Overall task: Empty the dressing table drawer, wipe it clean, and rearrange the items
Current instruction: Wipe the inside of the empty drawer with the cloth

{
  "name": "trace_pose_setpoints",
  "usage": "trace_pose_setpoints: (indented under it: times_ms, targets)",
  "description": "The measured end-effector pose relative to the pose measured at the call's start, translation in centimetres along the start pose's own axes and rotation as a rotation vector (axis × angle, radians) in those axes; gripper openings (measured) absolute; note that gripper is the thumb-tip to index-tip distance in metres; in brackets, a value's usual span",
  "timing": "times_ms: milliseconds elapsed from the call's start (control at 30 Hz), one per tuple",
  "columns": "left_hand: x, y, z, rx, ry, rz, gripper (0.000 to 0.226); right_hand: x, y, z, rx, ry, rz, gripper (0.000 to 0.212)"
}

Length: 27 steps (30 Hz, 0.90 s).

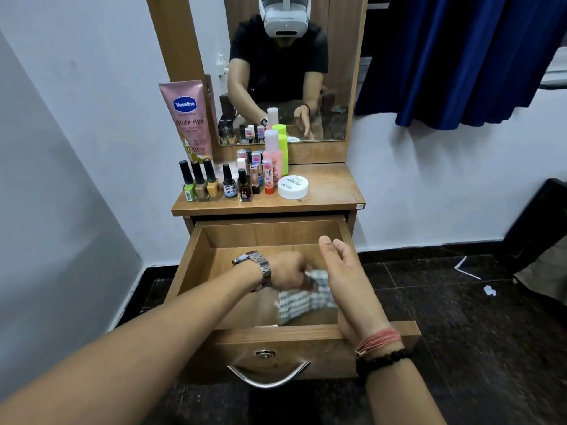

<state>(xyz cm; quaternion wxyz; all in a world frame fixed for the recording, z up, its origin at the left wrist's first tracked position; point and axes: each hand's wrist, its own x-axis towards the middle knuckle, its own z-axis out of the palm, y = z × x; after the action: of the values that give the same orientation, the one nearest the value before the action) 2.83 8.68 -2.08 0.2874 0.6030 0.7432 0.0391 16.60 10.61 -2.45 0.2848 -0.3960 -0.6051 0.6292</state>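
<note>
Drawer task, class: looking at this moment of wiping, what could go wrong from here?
1. The drawer is pulled far out; hard pressing with the cloth in the left hand might tip or strain it.
2. The nail polish bottles stand crowded near the tabletop's front edge; a jolt could topple them.

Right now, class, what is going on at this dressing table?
A person is wiping the inside of the open drawer. The left hand grips a checked cloth down in the drawer, while the right hand hovers open beside it. Apart from the cloth, the drawer looks empty. The nail polish bottles, lotion tube and white jar stand on the tabletop above.
</note>
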Motion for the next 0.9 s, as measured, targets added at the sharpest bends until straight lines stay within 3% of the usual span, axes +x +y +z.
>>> trace_pose_setpoints:
  times_ms: [100, 233, 300, 367, 500, 567, 700, 900]
  targets:
    - [1.2, -0.2, -0.6, -0.072, 0.33, -0.101, 0.023, 0.3, 0.0, -0.2, 0.017, -0.058, -0.016, 0.073]
    - [3.3, 0.1, 0.2, -0.19, 0.506, -0.293, 0.028, 0.5, -0.1, -0.5, 0.191, -0.108, -0.021, 0.028]
    - [4.4, 0.4, 0.5, -0.29, 0.501, -0.319, 0.027, 0.1, -0.2, -0.6, 0.262, -0.05, -0.06, 0.014]
    - [5.4, 0.9, 0.6, -0.402, 0.464, -0.296, 0.027, -0.3, -0.5, -0.8, 0.317, 0.045, -0.104, 0.013]
    - [6.5, 2.6, 1.1, -0.608, 0.389, -0.258, 0.016, -0.7, -1.4, -1.9, 0.338, 0.36, -0.254, 0.027]
    - [6.9, 3.1, 1.5, -0.632, 0.367, -0.248, 0.022, -0.5, -1.4, -2.8, 0.328, 0.462, -0.29, 0.028]
    - [6.5, 3.2, 1.5, -0.673, 0.395, -0.227, 0.01, 0.1, -0.2, -3.6, 0.251, 0.519, -0.284, 0.029]
    - [5.0, 3.8, 1.5, -0.703, 0.288, -0.156, 0.023, 0.8, 0.2, -3.2, 0.278, 0.494, -0.243, 0.024]
